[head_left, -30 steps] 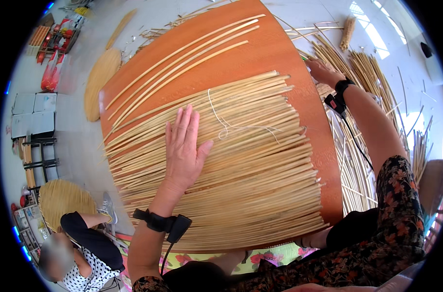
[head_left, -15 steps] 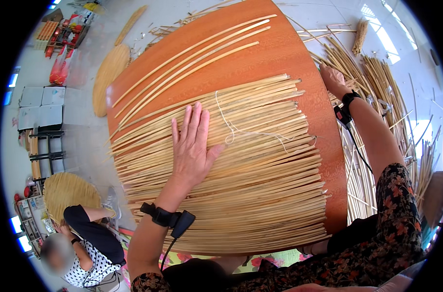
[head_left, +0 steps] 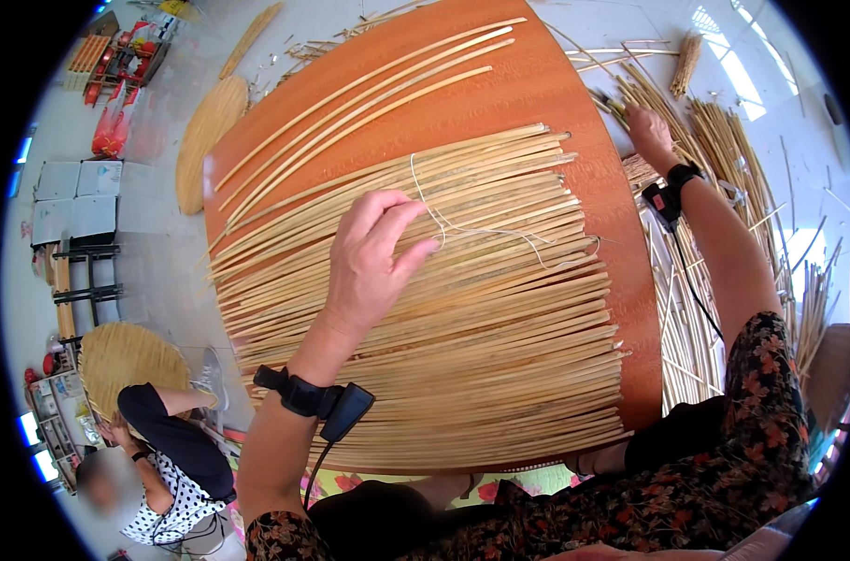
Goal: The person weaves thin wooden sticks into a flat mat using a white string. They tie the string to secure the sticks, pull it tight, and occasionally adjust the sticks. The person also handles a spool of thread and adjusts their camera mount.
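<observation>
A row of pale, thin stalks (head_left: pixel 462 365) lies side by side across an orange-brown board (head_left: pixel 635 280). Over the stalks hovers my left hand (head_left: pixel 373 248), its fingers bent, with a gap between thumb and forefinger and nothing seen in it. A thin white string (head_left: pixel 490 231) crosses the upper stalks beside the fingertips, looped near the thumb. Beyond the board's right edge, my right hand (head_left: pixel 651 138) reaches down with its fingers curled. A small dark, narrow thing (head_left: pixel 608 103) shows at those fingertips; its kind cannot be made out.
Several loose stalks (head_left: pixel 369 117) lie apart on the board's upper part. Bundles of stalks (head_left: pixel 733 140) cover the floor on the right. At lower left, a person (head_left: pixel 168 486) sits beside a round woven mat (head_left: pixel 130 365). An oval woven piece (head_left: pixel 210 140) lies left of the board.
My left hand has lifted from lying flat on the stalks, and its fingers have bent. My right hand has moved slightly right, and the dark thing now shows at its fingertips.
</observation>
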Tool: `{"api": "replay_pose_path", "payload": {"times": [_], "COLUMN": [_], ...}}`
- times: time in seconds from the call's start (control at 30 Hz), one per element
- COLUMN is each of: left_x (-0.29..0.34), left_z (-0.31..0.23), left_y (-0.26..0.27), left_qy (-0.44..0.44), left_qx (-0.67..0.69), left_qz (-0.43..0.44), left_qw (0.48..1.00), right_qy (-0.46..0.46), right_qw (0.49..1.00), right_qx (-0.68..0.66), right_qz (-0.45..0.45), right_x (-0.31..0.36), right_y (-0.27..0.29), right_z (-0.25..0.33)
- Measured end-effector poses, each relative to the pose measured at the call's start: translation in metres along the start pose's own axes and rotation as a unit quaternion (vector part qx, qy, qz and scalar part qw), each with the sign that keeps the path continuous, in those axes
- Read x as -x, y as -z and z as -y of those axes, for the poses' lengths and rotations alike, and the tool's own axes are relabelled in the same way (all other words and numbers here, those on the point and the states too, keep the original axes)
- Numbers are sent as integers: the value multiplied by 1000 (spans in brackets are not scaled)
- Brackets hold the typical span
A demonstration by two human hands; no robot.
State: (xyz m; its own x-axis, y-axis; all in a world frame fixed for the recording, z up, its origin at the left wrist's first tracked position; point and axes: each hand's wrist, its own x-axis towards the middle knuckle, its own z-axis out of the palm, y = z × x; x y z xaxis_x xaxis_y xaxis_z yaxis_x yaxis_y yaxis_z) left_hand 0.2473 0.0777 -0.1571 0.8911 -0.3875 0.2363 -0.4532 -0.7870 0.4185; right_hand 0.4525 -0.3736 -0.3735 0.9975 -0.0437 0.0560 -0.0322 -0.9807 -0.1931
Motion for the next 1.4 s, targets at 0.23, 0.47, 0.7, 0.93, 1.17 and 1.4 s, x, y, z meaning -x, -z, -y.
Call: {"api": "replay_pose_path", "payload": {"times": [0.23, 0.47, 0.7, 0.93, 1.17, 1.4], "left_x": [7, 11, 25, 34, 35, 36], "left_z": [3, -7, 2, 1, -1, 1], "left_y": [-13, -3, 7, 15, 19, 15], "left_qy": [7, 259, 317, 344, 367, 372], "left_qx": [48, 404, 539, 569, 585, 593], "left_qz": [-5, 14, 18, 12, 1, -10], "left_qw": [999, 877, 780, 747, 723, 714], "right_qy": [-40, 49, 30, 91, 105, 119], "right_qw": [755, 498, 452, 678, 827, 806], "right_qx": [-651, -828, -802, -579, -366, -371], "right_qz": [61, 255, 390, 443, 413, 445], "right_x": [-17, 71, 114, 144, 162, 164], "right_y": [87, 184, 194, 209, 200, 193], "right_z": [20, 120, 193, 236, 269, 285]}}
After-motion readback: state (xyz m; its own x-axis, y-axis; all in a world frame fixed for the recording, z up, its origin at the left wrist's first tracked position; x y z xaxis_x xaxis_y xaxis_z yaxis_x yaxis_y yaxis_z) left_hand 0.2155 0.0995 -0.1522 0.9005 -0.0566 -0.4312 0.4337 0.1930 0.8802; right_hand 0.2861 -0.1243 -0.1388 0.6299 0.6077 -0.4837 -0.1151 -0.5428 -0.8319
